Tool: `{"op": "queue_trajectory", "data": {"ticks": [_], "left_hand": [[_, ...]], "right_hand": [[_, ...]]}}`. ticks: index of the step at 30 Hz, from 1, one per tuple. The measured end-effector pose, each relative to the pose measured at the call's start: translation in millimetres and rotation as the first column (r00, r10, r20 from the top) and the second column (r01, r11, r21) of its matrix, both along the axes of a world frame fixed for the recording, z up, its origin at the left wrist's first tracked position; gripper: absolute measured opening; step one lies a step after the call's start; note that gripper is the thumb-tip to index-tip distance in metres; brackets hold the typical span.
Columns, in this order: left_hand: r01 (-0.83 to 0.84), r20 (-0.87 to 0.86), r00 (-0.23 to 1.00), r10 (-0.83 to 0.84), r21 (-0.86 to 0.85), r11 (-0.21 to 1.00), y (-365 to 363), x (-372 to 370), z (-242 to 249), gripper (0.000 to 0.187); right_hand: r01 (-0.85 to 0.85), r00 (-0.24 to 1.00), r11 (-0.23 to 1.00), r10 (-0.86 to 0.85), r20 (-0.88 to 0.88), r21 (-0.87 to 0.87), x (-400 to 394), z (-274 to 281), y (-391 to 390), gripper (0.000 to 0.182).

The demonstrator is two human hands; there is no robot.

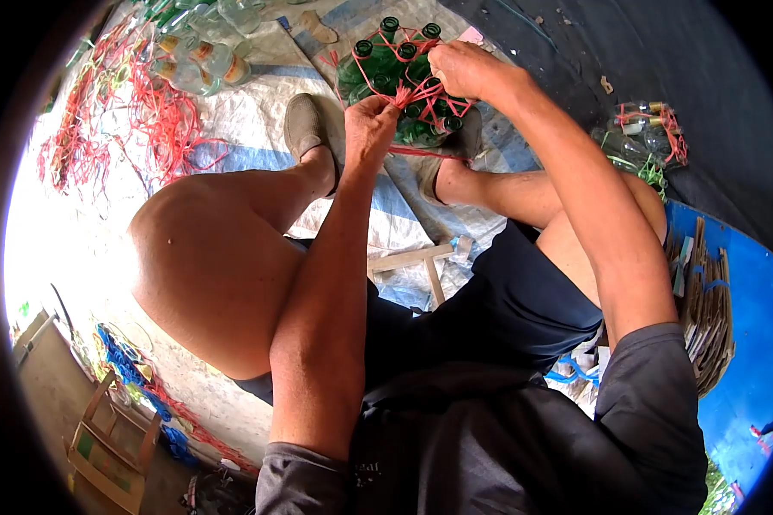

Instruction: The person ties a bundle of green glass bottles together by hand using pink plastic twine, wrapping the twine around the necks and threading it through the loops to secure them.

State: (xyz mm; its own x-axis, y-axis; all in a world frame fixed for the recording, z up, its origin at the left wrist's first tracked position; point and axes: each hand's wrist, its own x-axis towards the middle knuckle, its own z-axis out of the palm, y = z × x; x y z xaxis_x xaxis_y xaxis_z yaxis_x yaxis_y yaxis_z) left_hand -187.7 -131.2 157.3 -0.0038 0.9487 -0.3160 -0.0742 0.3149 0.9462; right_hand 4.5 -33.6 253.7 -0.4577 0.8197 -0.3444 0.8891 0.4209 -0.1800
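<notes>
Several green glass bottles (386, 67) stand bunched together between my feet, their open necks upward. Red plastic twine (416, 90) runs around and between the necks. At the near left of the bunch, my left hand (371, 118) is closed on a gathered tuft of this twine. My right hand (457, 70) is closed at the right side of the bunch, beside the necks, with twine at its fingers. Its fingertips are partly hidden. A loose length of twine trails below the bottles near my right shoe (459, 142).
Clear bottles (202, 60) lie at the upper left, near a tangled heap of red twine (167, 129). Another tied bundle of bottles (648, 133) sits at right. Stacked cardboard (704, 309) rests on a blue surface (756, 300). A wooden frame (416, 257) lies between my legs.
</notes>
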Motion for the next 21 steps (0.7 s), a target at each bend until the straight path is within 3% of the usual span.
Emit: {"op": "queue_trajectory", "data": {"ticks": [9,15,18,21], "left_hand": [[-0.001,-0.031,1.0,0.001,0.003,1.0,1,-1,-3,0.017],[-0.006,-0.04,0.999,0.005,-0.014,1.0,-1,-1,0,0.016],[-0.001,-0.036,0.999,0.001,0.001,1.0,1,-1,-2,0.016],[-0.006,-0.05,0.999,0.006,0.0,1.0,0,-1,1,0.016]], "right_hand": [[-0.003,0.998,0.999,0.0,0.067,0.045,-2,5,-10,0.016],[0.028,1.0,0.998,-0.029,0.013,0.065,3,1,-19,0.013],[0.039,0.994,0.988,-0.023,-0.104,0.151,6,-2,-24,0.011],[0.071,0.997,0.993,-0.068,-0.039,0.091,3,1,-21,0.013]]}}
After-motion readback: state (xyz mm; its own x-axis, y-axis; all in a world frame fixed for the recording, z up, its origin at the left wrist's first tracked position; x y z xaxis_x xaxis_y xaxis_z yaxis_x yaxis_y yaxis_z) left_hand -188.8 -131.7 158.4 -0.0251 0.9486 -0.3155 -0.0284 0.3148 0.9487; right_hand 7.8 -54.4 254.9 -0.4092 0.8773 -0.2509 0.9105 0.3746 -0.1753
